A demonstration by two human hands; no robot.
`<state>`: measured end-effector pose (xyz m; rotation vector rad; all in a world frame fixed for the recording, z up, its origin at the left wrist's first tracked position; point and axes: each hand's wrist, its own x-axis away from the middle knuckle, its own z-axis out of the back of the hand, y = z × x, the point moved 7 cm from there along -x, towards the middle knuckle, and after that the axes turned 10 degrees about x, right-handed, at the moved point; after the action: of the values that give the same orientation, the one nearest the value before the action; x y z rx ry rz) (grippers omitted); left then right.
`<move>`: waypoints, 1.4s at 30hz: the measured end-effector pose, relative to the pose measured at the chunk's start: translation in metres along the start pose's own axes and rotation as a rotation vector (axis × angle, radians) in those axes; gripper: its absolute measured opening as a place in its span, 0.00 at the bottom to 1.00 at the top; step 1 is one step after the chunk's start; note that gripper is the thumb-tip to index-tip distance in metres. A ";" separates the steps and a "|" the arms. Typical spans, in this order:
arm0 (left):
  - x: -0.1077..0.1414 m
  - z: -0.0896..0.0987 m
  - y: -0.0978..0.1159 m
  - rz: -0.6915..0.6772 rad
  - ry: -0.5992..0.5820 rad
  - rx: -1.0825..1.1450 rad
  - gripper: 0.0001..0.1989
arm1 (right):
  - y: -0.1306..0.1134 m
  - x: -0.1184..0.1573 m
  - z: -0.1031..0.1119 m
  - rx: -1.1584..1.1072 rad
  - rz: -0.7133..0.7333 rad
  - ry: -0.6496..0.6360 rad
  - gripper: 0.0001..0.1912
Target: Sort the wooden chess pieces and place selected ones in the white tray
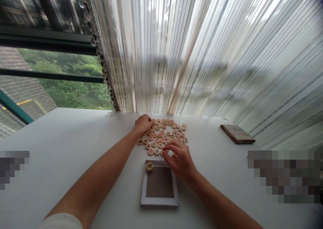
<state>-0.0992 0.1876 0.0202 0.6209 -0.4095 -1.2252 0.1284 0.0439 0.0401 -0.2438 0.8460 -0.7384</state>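
Note:
Several round wooden pieces (162, 140) with red or black characters lie spread on the white table (121, 192); some show plain faces. My left hand (144, 124) rests at the far left edge of the spread, its fingers bent over pieces there; whether it holds one is hidden. Over the near right part of the spread is my right hand (179, 158), thumb and fingers apart, with nothing seen between them. Just below the pieces lies a shallow open box (160, 202) with a white rim and brown inside. One piece with a black character (149, 166) sits at its far left corner.
A flat box with a patterned top (237, 134) lies at the right on the table. Striped string curtains (156, 54) hang behind the far edge, with a window at the left. A small clear object (111, 113) is near the far left edge.

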 end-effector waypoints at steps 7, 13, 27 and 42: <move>0.027 0.022 0.019 -0.192 0.074 0.280 0.16 | 0.001 0.001 0.000 -0.018 -0.004 0.002 0.04; 0.098 0.048 0.028 -0.341 -0.064 0.646 0.14 | 0.002 0.000 0.006 -0.055 -0.049 0.011 0.05; 0.216 0.013 0.004 0.007 -0.439 1.236 0.17 | -0.020 0.015 -0.012 -0.759 -0.473 -0.252 0.16; 0.230 0.024 0.002 -0.027 -0.361 1.217 0.09 | -0.033 0.021 -0.013 -0.958 -0.621 -0.323 0.13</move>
<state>-0.0429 -0.0367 0.0314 1.4260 -1.4975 -1.0158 0.1113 0.0068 0.0344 -1.4929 0.7597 -0.7801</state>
